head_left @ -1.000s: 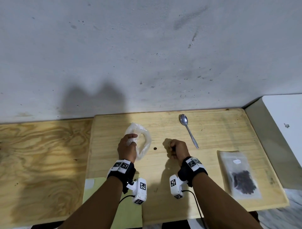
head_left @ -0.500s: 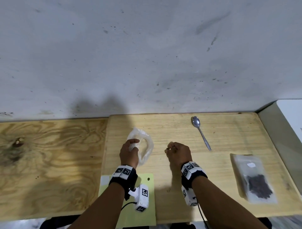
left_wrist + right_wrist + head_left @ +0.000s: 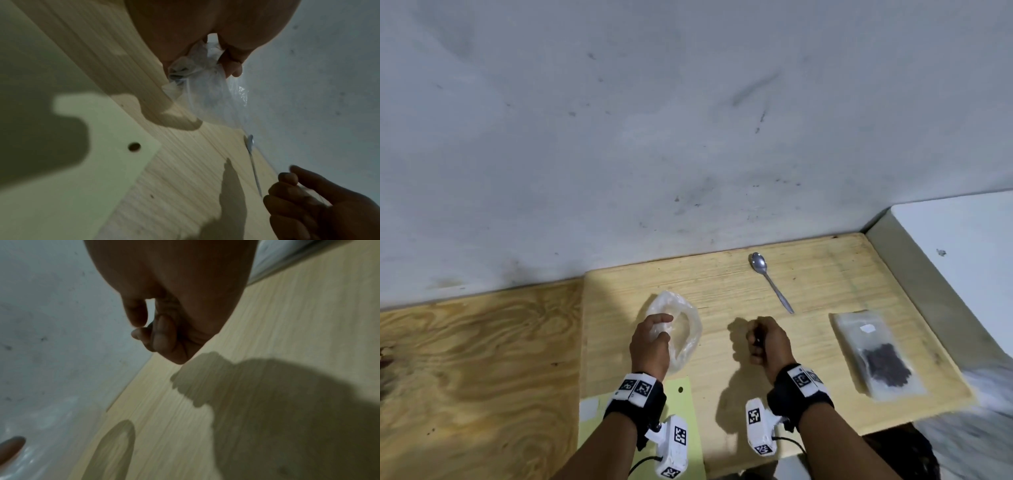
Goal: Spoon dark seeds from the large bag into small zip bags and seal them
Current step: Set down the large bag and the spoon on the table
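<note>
The left hand (image 3: 650, 342) is gripping the crumpled clear large bag (image 3: 688, 329) on the table (image 3: 825, 274). The right hand (image 3: 768, 342) is pinching something dark, unclear what. A filled small zip bag (image 3: 876, 356) and spoon (image 3: 770, 281) are lying right of it.

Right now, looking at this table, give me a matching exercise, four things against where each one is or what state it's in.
Things:
1. spoon
2. clear plastic bag
3. zip bag with dark seeds
4. right hand

States:
A. gripped by the left hand
B. lying flat at the table's right side
C. lying untouched near the wall
D. fingers curled

Pairs: 1-C, 2-A, 3-B, 4-D
</note>
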`<state>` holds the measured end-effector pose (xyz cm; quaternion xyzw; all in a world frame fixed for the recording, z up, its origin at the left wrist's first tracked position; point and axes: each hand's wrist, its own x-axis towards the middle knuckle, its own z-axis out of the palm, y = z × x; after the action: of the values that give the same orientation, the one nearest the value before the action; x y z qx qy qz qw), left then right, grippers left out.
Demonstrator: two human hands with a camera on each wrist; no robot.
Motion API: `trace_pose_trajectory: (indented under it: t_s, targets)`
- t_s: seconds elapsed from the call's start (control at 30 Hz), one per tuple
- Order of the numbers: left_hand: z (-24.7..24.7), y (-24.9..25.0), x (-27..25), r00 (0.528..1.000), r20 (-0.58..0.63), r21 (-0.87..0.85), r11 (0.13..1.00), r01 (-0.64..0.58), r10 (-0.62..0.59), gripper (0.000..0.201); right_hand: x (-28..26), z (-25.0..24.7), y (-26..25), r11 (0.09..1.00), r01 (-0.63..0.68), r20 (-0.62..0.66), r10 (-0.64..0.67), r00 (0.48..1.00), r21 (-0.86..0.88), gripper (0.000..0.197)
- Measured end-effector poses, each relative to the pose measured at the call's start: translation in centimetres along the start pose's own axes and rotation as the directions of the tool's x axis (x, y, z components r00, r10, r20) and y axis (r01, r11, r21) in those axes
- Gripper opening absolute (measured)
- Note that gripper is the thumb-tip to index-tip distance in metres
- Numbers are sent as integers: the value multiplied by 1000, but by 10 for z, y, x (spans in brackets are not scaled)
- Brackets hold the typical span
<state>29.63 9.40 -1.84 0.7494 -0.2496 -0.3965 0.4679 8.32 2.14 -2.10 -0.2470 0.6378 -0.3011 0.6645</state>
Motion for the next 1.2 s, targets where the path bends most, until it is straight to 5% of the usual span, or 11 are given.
trace_pose_trajectory:
  t_s: [0.17, 0.27, 0.5, 0.7, 0.97, 1.2]
  targets:
    - [51, 11, -30, 981, 184, -18, 998, -55, 58, 40, -27, -54, 6, 966, 110, -72, -130, 989, -232, 43]
    - [91, 17, -53, 953, 294, -18, 998, -67, 69, 41, -47, -100, 18, 964, 132, -102, -160, 982, -232, 43]
    - [202, 29, -141, 820, 564, 54, 987, -154, 97, 40, -100, -244, 40, 971, 164, -335, -216, 917, -176, 39]
    - [307, 8, -233, 722, 686, 147, 955, -257, 89, 39, -122, -384, 81, 985, 114, -490, -163, 856, -128, 39]
    - [422, -24, -304, 641, 766, 215, 918, -334, 54, 25, -112, -504, 114, 993, -8, -457, -49, 888, -121, 26]
    - [472, -71, -291, 698, 706, 377, 897, -230, -118, 28, -59, -534, 144, 998, -39, -429, 54, 902, 44, 17]
